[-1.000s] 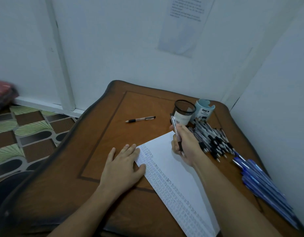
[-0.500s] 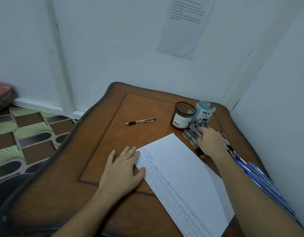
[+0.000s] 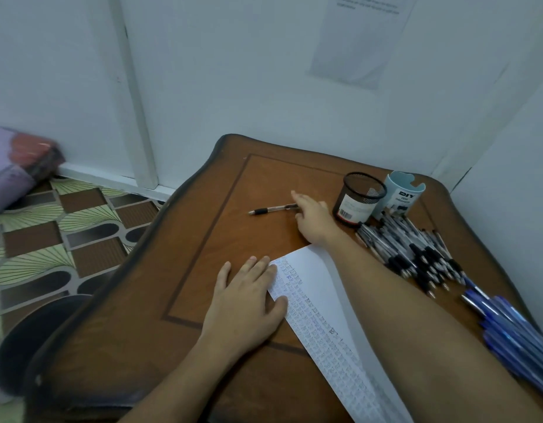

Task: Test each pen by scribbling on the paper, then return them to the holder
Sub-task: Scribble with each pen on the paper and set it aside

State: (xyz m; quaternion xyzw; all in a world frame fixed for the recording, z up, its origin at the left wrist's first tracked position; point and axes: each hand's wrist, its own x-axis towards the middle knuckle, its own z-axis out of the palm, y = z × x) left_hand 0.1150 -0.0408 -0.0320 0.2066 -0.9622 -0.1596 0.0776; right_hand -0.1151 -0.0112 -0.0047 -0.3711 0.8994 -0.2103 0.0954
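A white paper (image 3: 317, 288) with rows of scribbles lies on the wooden table (image 3: 209, 239). My left hand (image 3: 246, 303) rests flat on the paper's left edge, fingers straight. My right hand (image 3: 313, 219) reaches across to a lone black-gripped pen (image 3: 270, 210) in the middle of the table; its fingers are extended and touch the pen's right end. A black mesh holder (image 3: 357, 198) and a pale blue DIY holder (image 3: 401, 195) stand at the back right. A pile of black pens (image 3: 416, 251) lies in front of them.
Several blue pens (image 3: 514, 328) lie along the table's right edge by the wall. A sheet of paper (image 3: 361, 38) hangs on the wall behind. Patterned floor (image 3: 50, 239) and a purple bundle (image 3: 17, 166) are at left.
My right hand set its pen down at the black pile, then swung left to the lone pen. The left hand stayed on the paper.
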